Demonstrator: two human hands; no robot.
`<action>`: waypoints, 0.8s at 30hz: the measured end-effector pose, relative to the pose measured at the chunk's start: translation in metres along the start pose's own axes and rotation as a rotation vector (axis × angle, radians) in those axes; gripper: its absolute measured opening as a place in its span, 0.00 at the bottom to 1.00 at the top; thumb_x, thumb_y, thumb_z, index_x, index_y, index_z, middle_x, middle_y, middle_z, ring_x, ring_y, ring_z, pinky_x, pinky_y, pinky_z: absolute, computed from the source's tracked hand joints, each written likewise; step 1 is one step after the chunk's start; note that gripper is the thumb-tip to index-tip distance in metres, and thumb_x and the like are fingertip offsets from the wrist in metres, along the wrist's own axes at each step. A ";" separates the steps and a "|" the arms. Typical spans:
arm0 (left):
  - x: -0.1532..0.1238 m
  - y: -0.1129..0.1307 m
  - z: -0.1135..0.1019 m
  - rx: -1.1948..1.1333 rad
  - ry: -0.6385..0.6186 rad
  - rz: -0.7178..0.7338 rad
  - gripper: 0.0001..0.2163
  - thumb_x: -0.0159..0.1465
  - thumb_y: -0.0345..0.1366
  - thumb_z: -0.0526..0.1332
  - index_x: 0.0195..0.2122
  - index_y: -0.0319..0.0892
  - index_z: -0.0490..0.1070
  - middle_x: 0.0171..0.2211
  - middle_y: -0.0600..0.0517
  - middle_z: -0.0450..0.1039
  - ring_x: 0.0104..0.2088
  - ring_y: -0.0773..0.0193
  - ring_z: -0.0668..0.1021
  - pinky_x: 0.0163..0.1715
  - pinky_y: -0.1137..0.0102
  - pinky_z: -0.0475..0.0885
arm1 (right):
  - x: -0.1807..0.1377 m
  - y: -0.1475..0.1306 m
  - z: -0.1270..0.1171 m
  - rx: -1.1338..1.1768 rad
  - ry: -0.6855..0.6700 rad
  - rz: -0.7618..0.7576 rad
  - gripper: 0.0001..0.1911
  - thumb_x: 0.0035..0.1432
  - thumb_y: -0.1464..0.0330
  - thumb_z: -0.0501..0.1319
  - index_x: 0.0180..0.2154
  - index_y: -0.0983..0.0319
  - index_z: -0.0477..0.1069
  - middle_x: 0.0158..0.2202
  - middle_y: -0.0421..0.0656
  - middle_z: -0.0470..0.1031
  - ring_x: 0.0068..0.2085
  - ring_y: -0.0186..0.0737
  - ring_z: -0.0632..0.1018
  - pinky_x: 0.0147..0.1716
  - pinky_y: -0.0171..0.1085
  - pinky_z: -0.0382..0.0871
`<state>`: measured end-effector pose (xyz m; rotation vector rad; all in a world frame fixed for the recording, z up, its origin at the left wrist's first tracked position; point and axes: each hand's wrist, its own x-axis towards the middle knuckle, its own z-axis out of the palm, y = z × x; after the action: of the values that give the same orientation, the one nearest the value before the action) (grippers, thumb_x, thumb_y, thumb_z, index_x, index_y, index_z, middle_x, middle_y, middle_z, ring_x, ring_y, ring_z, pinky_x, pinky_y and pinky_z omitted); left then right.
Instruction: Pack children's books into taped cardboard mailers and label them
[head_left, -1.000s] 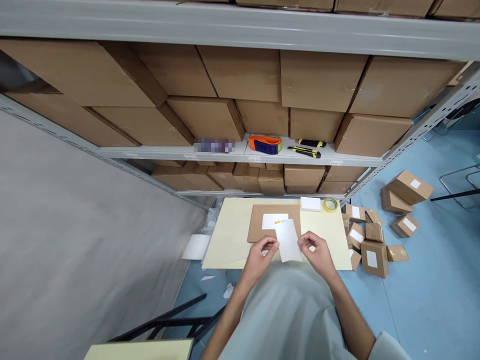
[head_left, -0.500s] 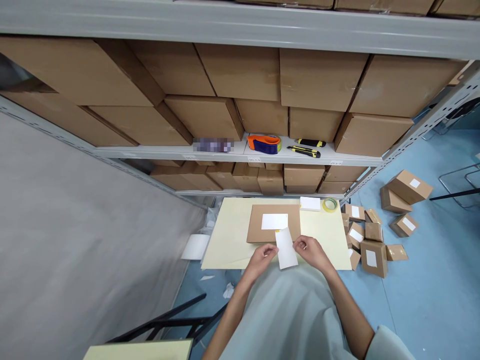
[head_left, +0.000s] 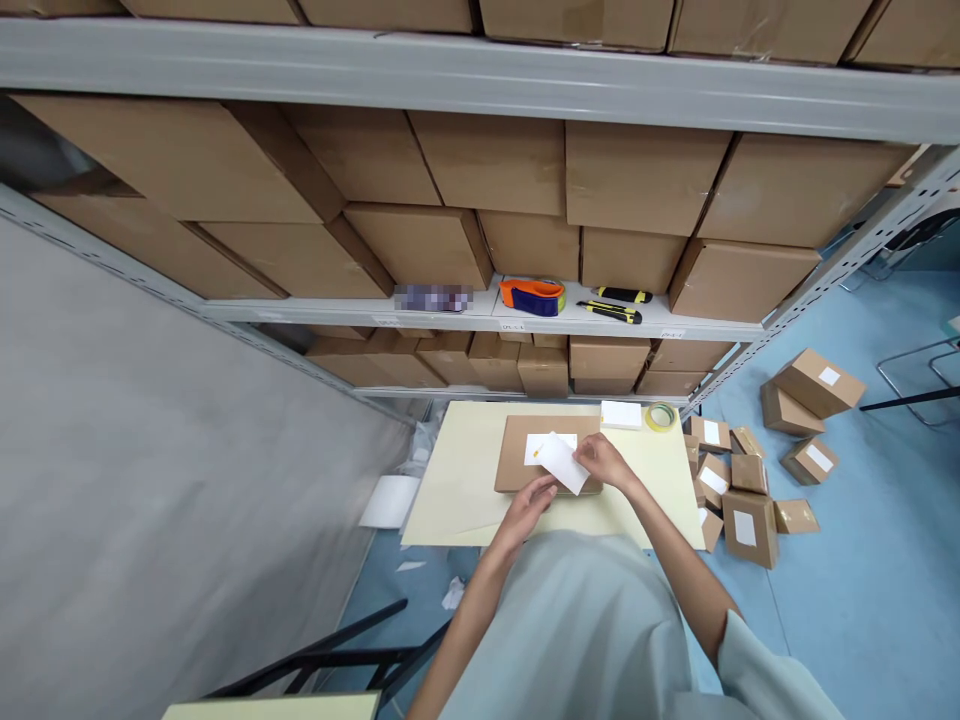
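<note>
My right hand (head_left: 604,460) pinches the right edge of a white label (head_left: 564,464) with a small yellow mark at one corner. The label is tilted and hangs over a flat brown cardboard box (head_left: 516,462), partly covering a white rectangle (head_left: 534,447) on the box's top. My left hand (head_left: 528,508) is at the box's front edge, fingers stretched toward the label's lower edge. Whether its fingertips touch the label or the box, I cannot tell.
On the pale yellow table (head_left: 457,480) lie a stack of white labels (head_left: 621,414) and a tape roll (head_left: 661,417). Shelving ahead holds brown boxes, a tape dispenser (head_left: 532,296) and two utility knives (head_left: 611,312). Labelled boxes (head_left: 751,530) lie on the floor at right.
The label has moved forward and left over the box and turned. My right hand has moved forward with it. My left hand has loosened its pinch and shifted slightly.
</note>
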<state>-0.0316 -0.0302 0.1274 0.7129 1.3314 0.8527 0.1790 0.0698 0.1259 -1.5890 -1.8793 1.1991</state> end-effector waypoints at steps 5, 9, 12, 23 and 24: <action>0.003 -0.002 0.009 -0.112 -0.019 -0.050 0.34 0.52 0.58 0.78 0.55 0.44 0.81 0.60 0.37 0.80 0.63 0.42 0.79 0.63 0.51 0.72 | 0.027 -0.004 0.002 -0.063 0.005 -0.063 0.05 0.63 0.73 0.63 0.37 0.60 0.79 0.48 0.50 0.80 0.57 0.51 0.78 0.61 0.45 0.69; 0.012 -0.005 0.018 -0.341 -0.014 -0.123 0.27 0.55 0.51 0.79 0.52 0.45 0.81 0.62 0.38 0.79 0.60 0.47 0.82 0.63 0.55 0.74 | 0.046 0.001 0.010 -0.122 -0.022 -0.147 0.07 0.65 0.75 0.62 0.38 0.62 0.79 0.49 0.51 0.79 0.59 0.50 0.76 0.63 0.45 0.66; 0.025 -0.011 0.022 -0.411 0.072 -0.178 0.23 0.58 0.50 0.78 0.49 0.44 0.81 0.62 0.37 0.78 0.58 0.49 0.83 0.60 0.58 0.77 | 0.059 0.007 0.017 -0.168 -0.077 -0.221 0.06 0.66 0.75 0.61 0.39 0.63 0.79 0.51 0.52 0.77 0.58 0.49 0.76 0.63 0.44 0.66; 0.056 -0.025 0.028 -0.262 0.304 -0.246 0.19 0.66 0.49 0.72 0.48 0.38 0.79 0.50 0.37 0.85 0.34 0.59 0.88 0.34 0.70 0.81 | 0.104 0.021 0.033 -0.216 -0.118 -0.267 0.08 0.66 0.76 0.60 0.37 0.63 0.77 0.49 0.51 0.77 0.54 0.47 0.75 0.60 0.43 0.67; 0.057 -0.026 0.028 -0.260 0.310 -0.249 0.18 0.67 0.48 0.72 0.48 0.38 0.79 0.49 0.37 0.85 0.34 0.59 0.88 0.34 0.70 0.81 | 0.105 0.023 0.035 -0.222 -0.115 -0.264 0.08 0.66 0.77 0.60 0.37 0.63 0.77 0.49 0.52 0.77 0.54 0.47 0.75 0.60 0.43 0.67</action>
<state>0.0016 0.0056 0.0796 0.2097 1.5114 0.9364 0.1375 0.1562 0.0652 -1.3440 -2.2801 1.0154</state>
